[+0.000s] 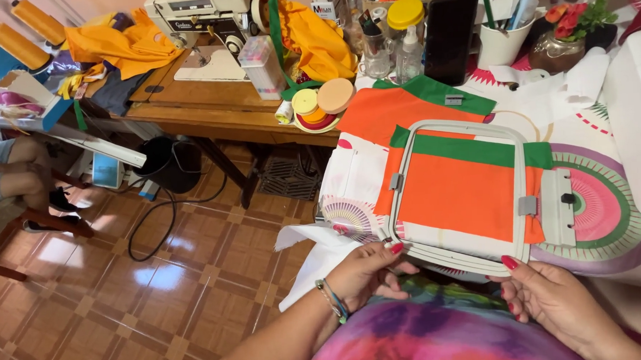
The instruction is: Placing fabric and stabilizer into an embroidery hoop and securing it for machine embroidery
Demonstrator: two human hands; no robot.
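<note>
A grey rectangular embroidery hoop [404,149] lies on the table with orange-and-green fabric [454,196] stretched inside it. My left hand [368,271] pinches the hoop's near left corner, thumb on top. At the hoop's near right edge my right hand [549,296] has its thumb pressed on the frame. A second orange and green fabric piece [396,106] lies behind the hoop. White backing material [316,256] hangs off the table edge below my left hand.
A patterned tablecloth [610,221] covers the table. Behind stand a dark tablet [450,37], a white cup of tools [502,42], a flower vase [563,43], bottles and thread spools [321,104]. A sewing machine [206,26] sits on a wooden table at left. Another person's legs [7,172] are at far left.
</note>
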